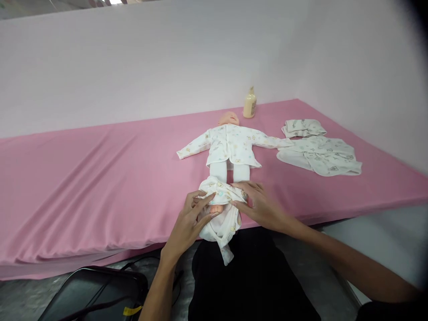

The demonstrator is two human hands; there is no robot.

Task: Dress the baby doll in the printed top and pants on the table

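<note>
A baby doll [230, 147] lies on its back on the pink-covered table [100, 187], head toward the wall, wearing a white printed top with its arms spread. Bunched white printed trousers [221, 209] sit around the doll's lower legs at the table's front edge, with a pink foot showing through. My left hand [190, 223] grips the left side of the bunched trousers. On the right side, my right hand [259, 203] holds the same cloth. One trouser leg hangs down over the edge.
A cream lotion bottle [249, 103] stands by the wall behind the doll's head. Folded white baby clothes [317, 151] lie to the doll's right. A black bag [96, 294] sits on the floor at lower left. Pale walls enclose the back and right.
</note>
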